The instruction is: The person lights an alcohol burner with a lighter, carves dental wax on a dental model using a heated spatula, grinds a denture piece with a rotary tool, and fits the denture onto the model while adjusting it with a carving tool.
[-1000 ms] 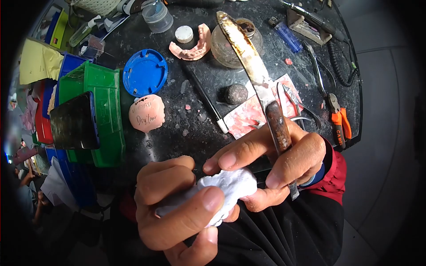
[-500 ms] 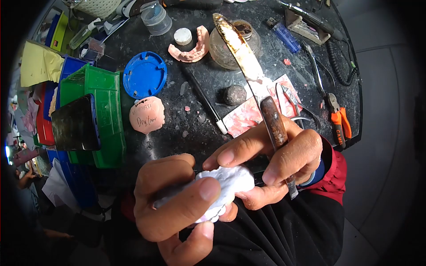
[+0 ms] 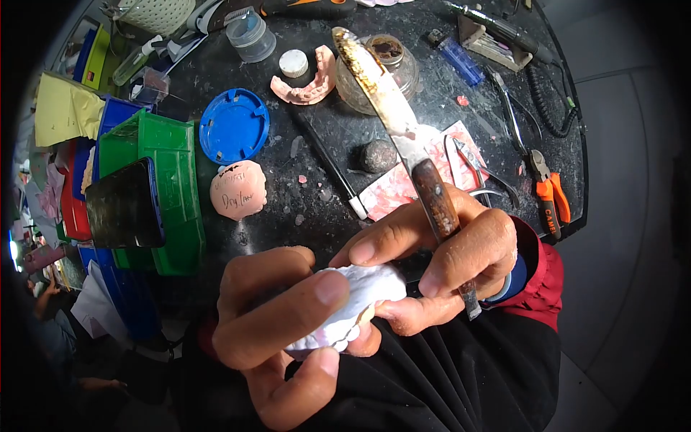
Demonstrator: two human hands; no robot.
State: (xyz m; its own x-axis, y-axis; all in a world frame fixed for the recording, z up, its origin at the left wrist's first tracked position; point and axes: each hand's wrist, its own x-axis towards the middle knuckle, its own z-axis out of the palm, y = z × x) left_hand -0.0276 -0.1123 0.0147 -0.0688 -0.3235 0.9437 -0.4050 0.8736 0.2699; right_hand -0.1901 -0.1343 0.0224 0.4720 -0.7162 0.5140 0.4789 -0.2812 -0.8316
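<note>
A white plaster dental cast (image 3: 376,285) with a toothed lower edge is held low in front of me, over my lap. My left hand (image 3: 277,313) is closed around its left side, thumb and fingers pressing on it and hiding part of it. Between the fingers of my right hand (image 3: 461,252) a knife (image 3: 404,133) is gripped by its worn wooden handle, the stained blade pointing up and away. The fingertips of that same hand also touch the cast's right side and top edge.
On the dark bench (image 3: 288,230) lie a pink wax sheet (image 3: 381,196), pliers (image 3: 551,194), a black pen (image 3: 324,158), a blue lid (image 3: 235,126), and pink casts (image 3: 237,189). A glass jar (image 3: 403,65) stands behind the blade. A phone (image 3: 126,204) leans on a green bin (image 3: 180,194).
The cast has tilted slightly in my hands, and more of its lower toothed side shows. The knife has shifted a little left with my right hand. Both hands keep their hold.
</note>
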